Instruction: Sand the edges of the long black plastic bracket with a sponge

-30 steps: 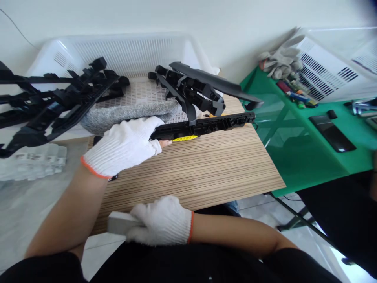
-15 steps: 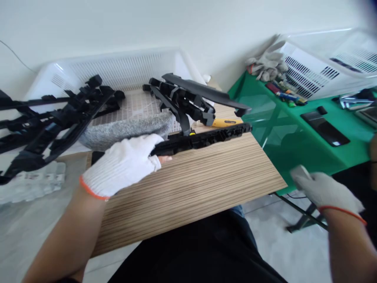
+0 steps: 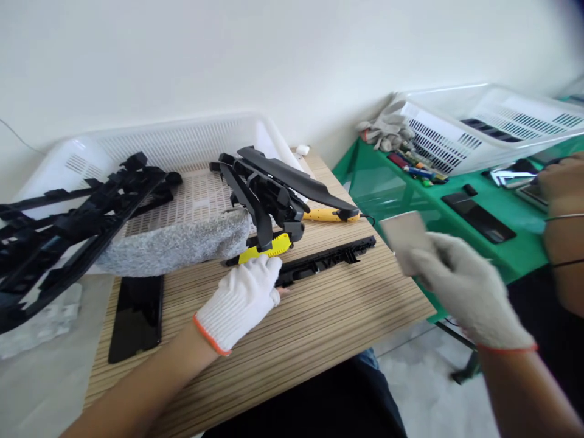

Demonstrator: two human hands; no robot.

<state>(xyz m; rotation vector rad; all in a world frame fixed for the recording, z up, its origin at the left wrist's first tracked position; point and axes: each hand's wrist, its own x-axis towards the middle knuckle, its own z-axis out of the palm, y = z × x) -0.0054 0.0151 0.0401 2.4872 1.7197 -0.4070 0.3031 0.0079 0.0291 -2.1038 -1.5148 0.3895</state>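
Judged strip (image 3: 325, 262) light, stiff; gripped end farther from counter's (image 3: 337, 316) right edge in curled left fingers (image 3: 272, 266), pinched block (image 3: 405, 238) in right fingers (image 3: 452, 248).

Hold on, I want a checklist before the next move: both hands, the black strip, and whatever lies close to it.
1. Left hand on black plastic strip: ok, gripping one end.
2. Gray block secure in right hand: ok, held between thumb and fingers, apart from the strip.
3. Left thumb covered: not ok, its tip is bare.
4. Yellow utility knife well away from left hand: not ok, it lies close by.
5. Black smartphone clear of the strip: ok, they lie apart.
6. Orange corded tool switched off: cannot tell.
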